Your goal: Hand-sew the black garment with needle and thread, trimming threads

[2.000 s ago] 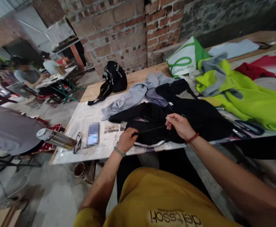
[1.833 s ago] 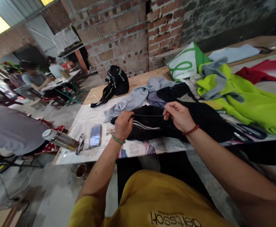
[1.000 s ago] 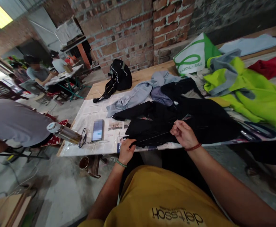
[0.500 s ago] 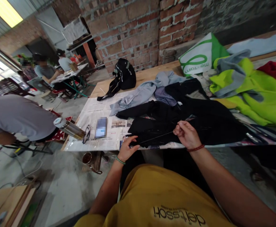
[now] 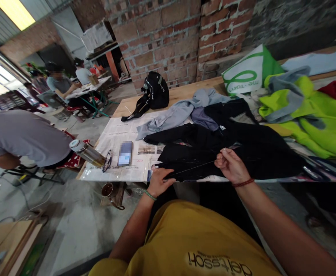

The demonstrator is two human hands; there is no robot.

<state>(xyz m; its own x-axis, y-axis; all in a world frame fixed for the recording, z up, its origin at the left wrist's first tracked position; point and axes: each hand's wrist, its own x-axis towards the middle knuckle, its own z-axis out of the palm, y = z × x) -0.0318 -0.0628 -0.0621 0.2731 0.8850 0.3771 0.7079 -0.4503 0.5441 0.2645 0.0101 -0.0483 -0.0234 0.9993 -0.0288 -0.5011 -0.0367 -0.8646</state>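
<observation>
Your left hand [image 5: 160, 182] rests at the near edge of the desk [image 5: 185, 92], its grip pinched together on the hem of the black jacket [image 5: 228, 147]. Your right hand [image 5: 231, 165] sits on the jacket just to the right of that, fingers closed on a thin thread [image 5: 196, 165] that runs taut across the cloth toward your left hand. The jacket lies spread on newspaper [image 5: 122, 132], its lower hem right at the desk's near edge and one sleeve stretched left across the paper.

Beyond the jacket, touching it, lies a grey garment [image 5: 179, 113], and behind that a black bag [image 5: 155, 96] stands near the far edge by the brick wall [image 5: 168, 34]. To the jacket's right a bright yellow-green garment [image 5: 317, 115] covers the desk, with scissors [image 5: 326, 170] just beside the jacket near the front edge. A white and green shopping bag [image 5: 244, 74] behind the jacket reads "me·tom" as it appears. Left of the jacket, bare newspaper gives open room, then a phone [image 5: 125, 153], glasses [image 5: 108, 161] and a steel flask [image 5: 87, 152] overhanging the desk's left corner. Your yellow shirt [image 5: 202, 237] bears upside-down lettering that reads roughly "deltsoh". Another person in a grey top [image 5: 24, 138] bends just left of the desk.
</observation>
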